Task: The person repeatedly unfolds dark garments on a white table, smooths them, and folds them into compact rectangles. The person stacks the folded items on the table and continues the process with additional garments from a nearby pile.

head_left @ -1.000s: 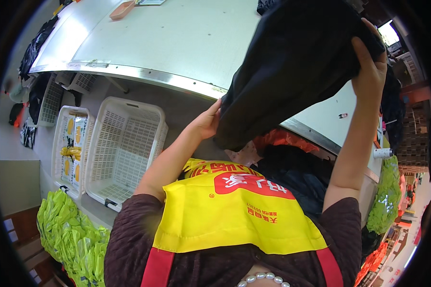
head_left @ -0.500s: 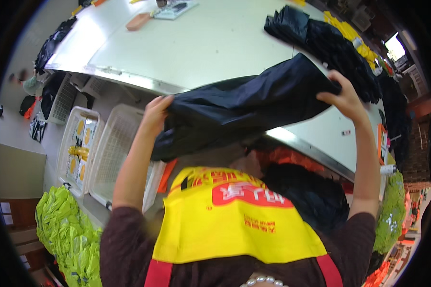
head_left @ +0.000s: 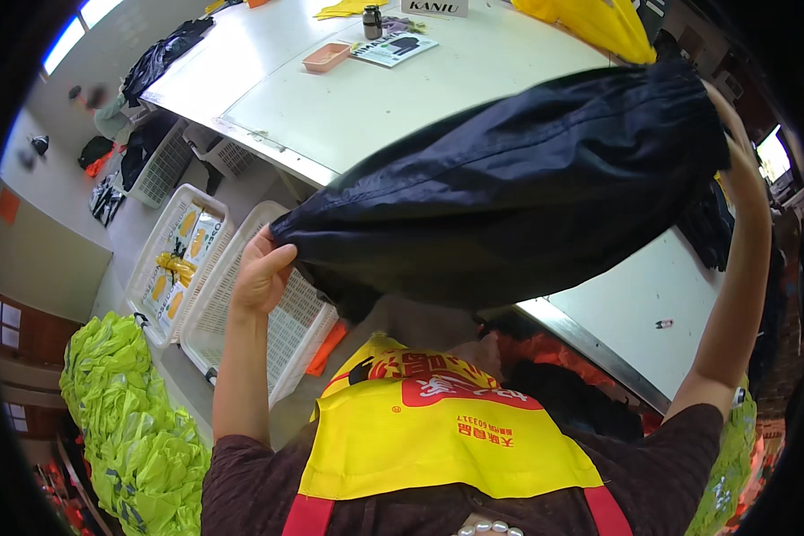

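Here's the big white counter [head_left: 277, 112], and the black cloth [head_left: 509, 179] is up in the air over its near edge, stretched slantwise between two hands! Half a second ago it was a narrow, sagging band; now it has opened into a broad panel, the right end lifted higher than the left. That swing puts its whole visible side on show, one end at each hand, and it looks well spread rather than bunched.

And what a look: glossy, dark, faint bluish sheen, long creases and a seam-like line running lengthwise, tapering to a point at the left, gathered and puckered at the right. The underside sags in a loose belly, with a darker fold hanging below the left end.

Down at the left, a heap of lime-green bags [head_left: 134, 420]; above it, a big white basket [head_left: 219, 335] and a slimmer basket [head_left: 134, 290] alongside.

Now the hands, set wide apart! The left hand [head_left: 263, 272] pinches the pointed corner, thumb in front. The right hand [head_left: 741, 161] is at the gathered end, fingers lost behind the fabric, so how tightly they close I cannot tell. Far across, a small pink tray [head_left: 326, 57].
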{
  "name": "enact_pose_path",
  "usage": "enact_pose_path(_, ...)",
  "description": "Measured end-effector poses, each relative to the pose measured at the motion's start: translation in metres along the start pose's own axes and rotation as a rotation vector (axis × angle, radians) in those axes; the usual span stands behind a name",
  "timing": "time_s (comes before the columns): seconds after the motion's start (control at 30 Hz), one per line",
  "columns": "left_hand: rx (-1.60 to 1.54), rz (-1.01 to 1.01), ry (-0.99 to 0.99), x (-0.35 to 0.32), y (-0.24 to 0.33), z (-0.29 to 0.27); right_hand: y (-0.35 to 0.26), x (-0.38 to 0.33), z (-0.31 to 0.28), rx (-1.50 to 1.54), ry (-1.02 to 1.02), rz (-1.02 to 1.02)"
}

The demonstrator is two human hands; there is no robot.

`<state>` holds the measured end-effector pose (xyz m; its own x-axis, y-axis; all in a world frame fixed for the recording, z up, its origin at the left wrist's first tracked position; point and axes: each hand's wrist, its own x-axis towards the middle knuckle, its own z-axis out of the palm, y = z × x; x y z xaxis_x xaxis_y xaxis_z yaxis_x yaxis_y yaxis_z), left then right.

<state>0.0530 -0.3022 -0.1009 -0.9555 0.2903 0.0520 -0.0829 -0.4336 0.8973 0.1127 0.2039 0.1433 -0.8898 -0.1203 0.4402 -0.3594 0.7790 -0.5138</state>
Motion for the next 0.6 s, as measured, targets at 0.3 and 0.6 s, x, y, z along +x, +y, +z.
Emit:
enact_pose_path(0.3,0.251,0.149,0.415,0.151,0.050,-0.100,-0.032,0.178,0.104,-0.229,-0.181,0.061)
enact_pose_path(0.6,0.521,0.943,-0.087,0.258,0.290,0.032,0.097,0.271,-0.007,0.038,0.637,0.019)
